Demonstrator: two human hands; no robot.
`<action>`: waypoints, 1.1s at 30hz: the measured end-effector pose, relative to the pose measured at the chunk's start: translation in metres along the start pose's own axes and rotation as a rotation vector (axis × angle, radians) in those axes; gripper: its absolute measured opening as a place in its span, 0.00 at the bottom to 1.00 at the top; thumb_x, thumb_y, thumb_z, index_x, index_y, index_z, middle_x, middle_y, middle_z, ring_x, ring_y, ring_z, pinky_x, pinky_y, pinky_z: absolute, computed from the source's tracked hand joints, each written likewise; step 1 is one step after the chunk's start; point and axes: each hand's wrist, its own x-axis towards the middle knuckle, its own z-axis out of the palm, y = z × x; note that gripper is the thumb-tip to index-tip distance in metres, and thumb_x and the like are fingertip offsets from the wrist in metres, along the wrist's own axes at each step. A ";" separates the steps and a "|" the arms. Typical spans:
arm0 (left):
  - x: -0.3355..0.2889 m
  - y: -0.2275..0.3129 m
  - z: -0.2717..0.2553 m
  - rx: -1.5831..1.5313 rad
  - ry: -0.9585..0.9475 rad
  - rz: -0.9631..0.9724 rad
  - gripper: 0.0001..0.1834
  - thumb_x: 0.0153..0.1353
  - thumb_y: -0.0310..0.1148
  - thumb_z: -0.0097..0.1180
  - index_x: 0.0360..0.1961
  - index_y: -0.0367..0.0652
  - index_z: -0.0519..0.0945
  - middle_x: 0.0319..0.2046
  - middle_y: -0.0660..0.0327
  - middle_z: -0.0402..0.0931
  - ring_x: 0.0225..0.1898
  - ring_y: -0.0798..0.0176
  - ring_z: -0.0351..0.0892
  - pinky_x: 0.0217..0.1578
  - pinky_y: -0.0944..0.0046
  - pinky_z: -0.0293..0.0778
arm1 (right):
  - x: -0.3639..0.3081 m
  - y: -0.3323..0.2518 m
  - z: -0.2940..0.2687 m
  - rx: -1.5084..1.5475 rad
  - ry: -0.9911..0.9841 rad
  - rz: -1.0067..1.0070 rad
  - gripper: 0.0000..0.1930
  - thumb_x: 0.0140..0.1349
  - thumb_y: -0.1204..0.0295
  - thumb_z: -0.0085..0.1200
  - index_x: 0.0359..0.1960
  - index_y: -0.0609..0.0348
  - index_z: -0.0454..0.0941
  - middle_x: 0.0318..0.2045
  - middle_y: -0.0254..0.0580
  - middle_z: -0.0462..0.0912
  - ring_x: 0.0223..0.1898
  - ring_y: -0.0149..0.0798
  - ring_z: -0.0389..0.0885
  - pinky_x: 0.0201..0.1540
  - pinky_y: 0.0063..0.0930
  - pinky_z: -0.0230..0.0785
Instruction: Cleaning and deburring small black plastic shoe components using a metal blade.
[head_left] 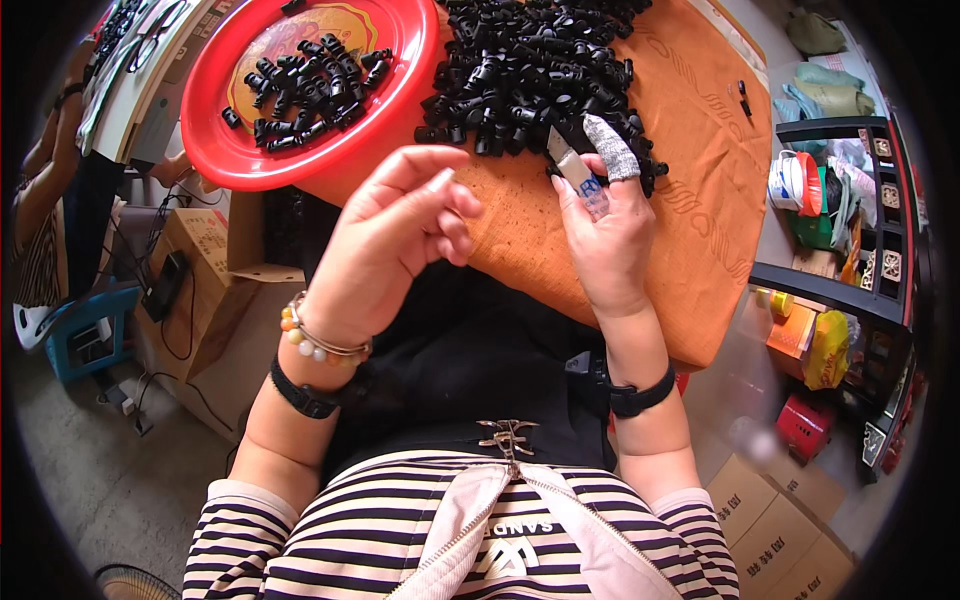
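My right hand (612,240) grips a small knife (580,175) between thumb and fingers. Its pointed metal blade faces up and left, and the handle looks wrapped in clear tape. A grey cloth sleeve (610,145) covers the right index finger. To the left, my left hand (405,225) hovers near the table's edge with loosely curled, parted fingers and nothing visible in them. Beyond the hands lies a heap of small black plastic pieces (530,80), resembling cord locks. More such pieces (310,90) sit on a round red plastic tray (215,130) at the far left.
An orange cloth (690,260) covers the table, with a few loose black bits (744,98) toward its right side. Cardboard boxes (780,530) and a dark shelf rack (835,285) stand on the right. At left are a blue stool (95,335), a carton (195,280) and another person's arm (60,150).
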 end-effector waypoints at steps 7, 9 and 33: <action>0.002 -0.016 0.012 0.046 -0.015 -0.130 0.13 0.64 0.31 0.45 0.49 0.40 0.67 0.35 0.60 0.75 0.31 0.70 0.77 0.32 0.73 0.74 | -0.007 -0.024 -0.009 0.493 -0.209 0.261 0.26 0.55 0.85 0.53 0.56 0.64 0.62 0.33 0.32 0.73 0.35 0.20 0.72 0.38 0.15 0.67; 0.003 -0.017 0.014 0.042 -0.020 -0.146 0.13 0.64 0.32 0.46 0.49 0.40 0.67 0.37 0.59 0.75 0.32 0.70 0.78 0.32 0.73 0.74 | -0.011 -0.030 -0.009 0.573 -0.233 0.266 0.27 0.55 0.85 0.53 0.57 0.64 0.60 0.35 0.34 0.73 0.35 0.22 0.73 0.39 0.16 0.68; -0.002 -0.022 0.006 -0.247 -0.195 -0.153 0.10 0.66 0.34 0.43 0.46 0.44 0.67 0.38 0.60 0.73 0.28 0.70 0.75 0.30 0.70 0.74 | -0.018 -0.061 -0.013 0.938 -0.294 0.419 0.24 0.57 0.84 0.51 0.56 0.65 0.60 0.34 0.40 0.75 0.31 0.30 0.78 0.34 0.21 0.75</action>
